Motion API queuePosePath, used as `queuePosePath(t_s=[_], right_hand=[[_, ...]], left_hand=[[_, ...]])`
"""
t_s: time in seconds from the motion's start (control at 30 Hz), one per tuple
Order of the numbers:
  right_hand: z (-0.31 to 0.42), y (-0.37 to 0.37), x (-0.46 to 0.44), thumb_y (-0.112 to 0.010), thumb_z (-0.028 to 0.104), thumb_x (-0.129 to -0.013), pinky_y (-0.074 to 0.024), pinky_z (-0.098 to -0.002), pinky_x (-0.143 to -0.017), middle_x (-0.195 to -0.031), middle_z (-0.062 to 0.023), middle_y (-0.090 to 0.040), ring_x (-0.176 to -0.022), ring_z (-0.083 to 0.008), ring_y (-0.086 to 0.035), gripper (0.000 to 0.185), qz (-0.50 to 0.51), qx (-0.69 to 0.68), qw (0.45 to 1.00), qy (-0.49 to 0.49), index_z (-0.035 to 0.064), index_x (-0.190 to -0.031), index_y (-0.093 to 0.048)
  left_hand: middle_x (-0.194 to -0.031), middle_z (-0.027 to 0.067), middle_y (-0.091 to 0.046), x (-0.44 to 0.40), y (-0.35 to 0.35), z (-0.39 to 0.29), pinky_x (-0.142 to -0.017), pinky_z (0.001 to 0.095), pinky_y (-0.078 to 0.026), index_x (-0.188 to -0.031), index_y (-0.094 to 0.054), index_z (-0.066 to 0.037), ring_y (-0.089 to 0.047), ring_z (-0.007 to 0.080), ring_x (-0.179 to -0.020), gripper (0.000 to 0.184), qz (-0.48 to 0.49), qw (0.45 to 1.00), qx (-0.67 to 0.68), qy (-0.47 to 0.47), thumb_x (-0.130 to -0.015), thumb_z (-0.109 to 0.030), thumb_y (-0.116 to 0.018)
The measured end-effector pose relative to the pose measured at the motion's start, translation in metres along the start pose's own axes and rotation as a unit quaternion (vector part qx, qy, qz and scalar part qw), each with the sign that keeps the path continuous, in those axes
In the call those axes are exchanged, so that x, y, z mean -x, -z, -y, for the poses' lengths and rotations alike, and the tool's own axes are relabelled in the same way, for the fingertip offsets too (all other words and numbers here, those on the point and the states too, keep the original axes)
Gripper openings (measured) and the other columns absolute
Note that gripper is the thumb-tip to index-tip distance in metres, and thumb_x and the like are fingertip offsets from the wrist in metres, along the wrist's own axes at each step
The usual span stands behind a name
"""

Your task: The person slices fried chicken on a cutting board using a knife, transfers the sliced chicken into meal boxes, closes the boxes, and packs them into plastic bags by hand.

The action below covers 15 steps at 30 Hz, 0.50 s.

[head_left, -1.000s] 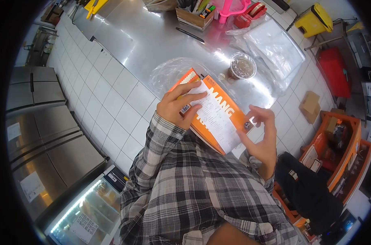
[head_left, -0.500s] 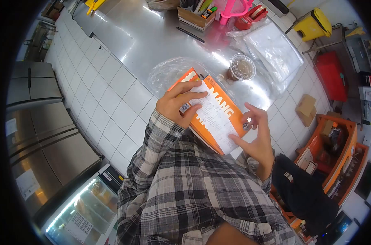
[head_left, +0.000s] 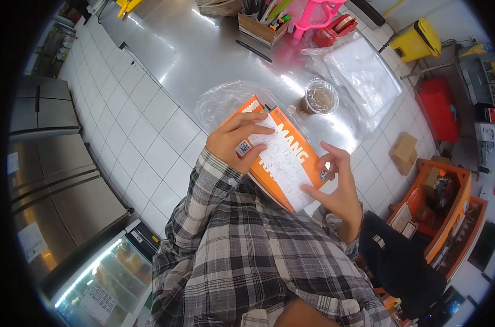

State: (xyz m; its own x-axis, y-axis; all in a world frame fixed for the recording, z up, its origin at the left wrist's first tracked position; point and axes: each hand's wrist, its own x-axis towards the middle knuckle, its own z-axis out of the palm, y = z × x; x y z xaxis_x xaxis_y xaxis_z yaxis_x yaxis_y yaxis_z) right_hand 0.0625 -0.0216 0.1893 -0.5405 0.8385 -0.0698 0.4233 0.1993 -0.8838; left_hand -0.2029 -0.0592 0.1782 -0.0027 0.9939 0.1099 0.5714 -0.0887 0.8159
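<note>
An orange box (head_left: pixel 292 136) with white lettering is tilted in front of my plaid shirt, at the near edge of the steel table. A long white paper slip (head_left: pixel 284 166) with small print lies across its face. My left hand (head_left: pixel 237 140) has its fingers over the upper left of box and slip, gripping them. My right hand (head_left: pixel 337 188) is at the lower right, thumb on the slip and curved fingers at the box's edge. Clear plastic film (head_left: pixel 217 103) lies just behind the box. A lidded clear cup (head_left: pixel 320 97) stands to the right.
On the steel table (head_left: pixel 204 60) are a black pen (head_left: pixel 253 50), a holder of markers (head_left: pixel 261 30), a red tape dispenser (head_left: pixel 334 31) and a stack of plastic bags (head_left: pixel 362 73). Steel fridges (head_left: pixel 51 191) stand left. A person in dark clothing (head_left: pixel 403 261) is at lower right, beside orange shelving (head_left: pixel 449 218).
My right hand has moved inward, and its thumb now rests further onto the slip. My left hand keeps its place on the box. The view has shifted slightly.
</note>
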Motion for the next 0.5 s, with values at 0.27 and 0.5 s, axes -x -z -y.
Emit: queuePosePath(t_s=[0.27,0.5], right_hand=[[-0.0019,0.0002,0.0000,-0.084,0.010,-0.064,-0.0377,-0.0257,-0.070,-0.092,-0.0030,-0.047,-0.082,-0.0123,-0.046,0.083,0.009,-0.011,1.000,0.001,0.0073,-0.137,-0.044],[-0.0021,0.0008,-0.0001,-0.084,0.010,-0.064,-0.0388,-0.0254,-0.071,-0.093,-0.0032,-0.047,-0.083,-0.0124,-0.047,0.083,0.010,-0.011,1.000,0.009,0.0075,-0.137,-0.043]], left_hand=[[-0.124,0.0114,-0.062,-0.0017,0.0009,-0.0046,-0.092,0.0350,-0.054,-0.127,-0.052,-0.005,-0.065,0.0242,-0.109,0.056,-0.009,0.999,0.023,0.045,-0.076,-0.008,-0.076],[-0.122,0.0124,-0.064,-0.0022,-0.0013,-0.0026,-0.095,0.0376,-0.052,-0.135,-0.041,-0.004,-0.064,0.0247,-0.110,0.070,-0.017,0.997,0.044,0.055,-0.075,-0.009,-0.076]])
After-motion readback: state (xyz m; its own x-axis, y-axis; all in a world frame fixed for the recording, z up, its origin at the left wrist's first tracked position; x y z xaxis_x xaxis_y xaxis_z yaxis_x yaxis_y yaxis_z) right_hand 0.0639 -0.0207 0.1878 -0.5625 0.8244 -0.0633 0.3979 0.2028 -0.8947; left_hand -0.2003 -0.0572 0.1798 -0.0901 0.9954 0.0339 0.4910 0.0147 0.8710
